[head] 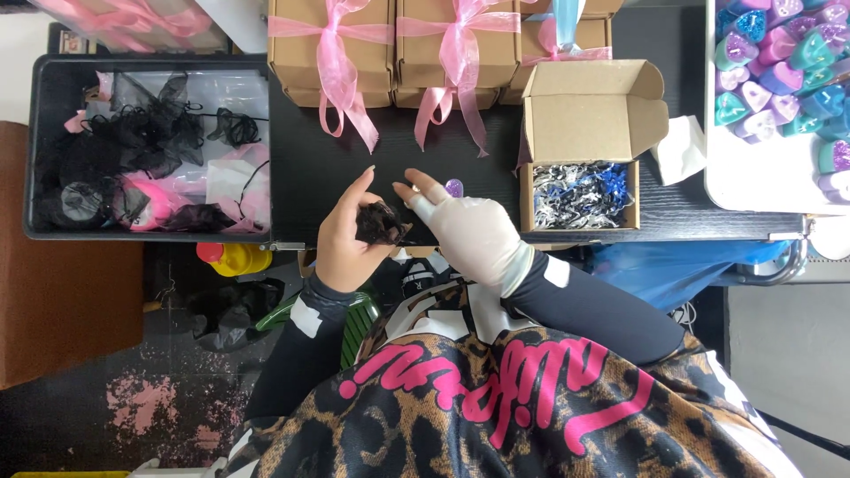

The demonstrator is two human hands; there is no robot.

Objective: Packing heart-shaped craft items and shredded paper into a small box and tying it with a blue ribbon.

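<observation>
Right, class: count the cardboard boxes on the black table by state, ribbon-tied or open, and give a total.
Ribbon-tied closed boxes: 3, two with pink bows and one with a pink and blue ribbon.
Open box holding shredded paper: 1.
Total: 4.

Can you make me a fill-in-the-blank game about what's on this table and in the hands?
1. The left hand holds a small pouch coloured ____.
2. The right hand wears a white ____.
3. The closed boxes are tied with ribbons coloured ____.
4. The open box holds shredded ____.

Missing words: black; glove; pink; paper
</observation>
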